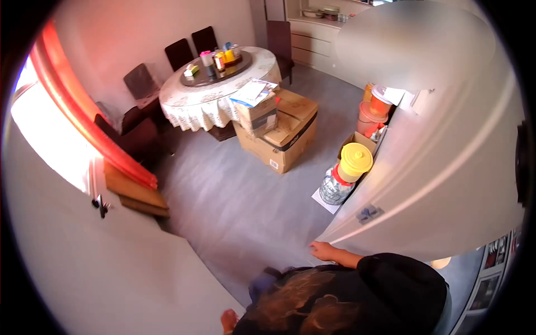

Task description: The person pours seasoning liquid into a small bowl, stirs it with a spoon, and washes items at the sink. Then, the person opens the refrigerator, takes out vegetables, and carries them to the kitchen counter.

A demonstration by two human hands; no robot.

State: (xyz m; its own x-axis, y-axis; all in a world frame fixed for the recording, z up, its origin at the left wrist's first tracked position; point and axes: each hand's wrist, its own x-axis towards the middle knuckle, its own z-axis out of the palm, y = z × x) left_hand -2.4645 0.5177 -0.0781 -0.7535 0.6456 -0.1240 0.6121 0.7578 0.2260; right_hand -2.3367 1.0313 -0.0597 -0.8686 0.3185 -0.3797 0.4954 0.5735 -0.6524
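While both hands sit down low near the doorway, the right hand (pixel 321 250) is half-curled by the white wall (pixel 424 195); can't tell if it's gripping anything. The left hand (pixel 229 320) is mostly cut off beside the white door (pixel 139 268) with the dark handle (pixel 101 206), so no clue whether that one's clenched or loose.

Room-wise, the round surface (pixel 190 99) has a pale patterned cloth, plus a dark turntable (pixel 195 79) full of bottles and stuff. Dark chairs (pixel 139 84) stand around it. Just beside it, a small box (pixel 257 119) with papers (pixel 255 92) on top sits on a big cardboard box (pixel 301 125). Red curtain (pixel 95 134) at the window, yellow tub (pixel 355 160) and reddish buckets (pixel 371 117) along the wall, grey floor (pixel 223 195).
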